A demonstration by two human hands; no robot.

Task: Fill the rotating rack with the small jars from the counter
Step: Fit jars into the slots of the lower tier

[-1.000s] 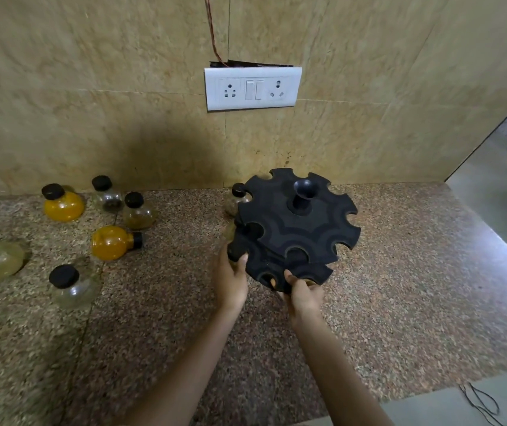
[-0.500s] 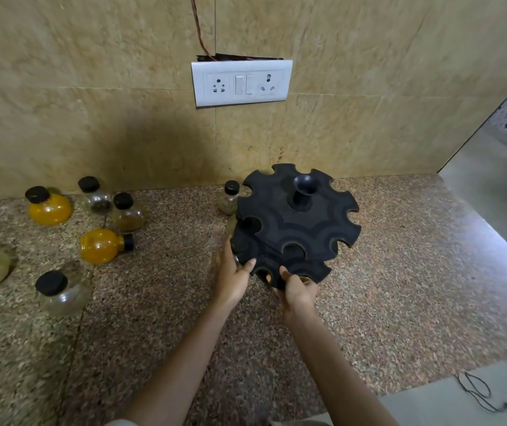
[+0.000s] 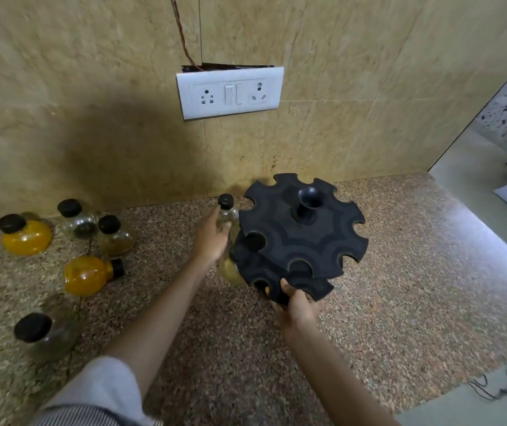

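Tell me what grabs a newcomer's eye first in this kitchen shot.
The black notched rack dominates the centre of the counter, its near edge gripped by the right hand. Just left of it, the left hand closes around a clear jar with a black cap. Further left, two bright orange jars stand out: one upright, one lying on its side.

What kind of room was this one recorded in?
Most likely a home kitchen: a speckled granite counter against a tiled wall with a socket panel, small capped jars and a black rotating rack.
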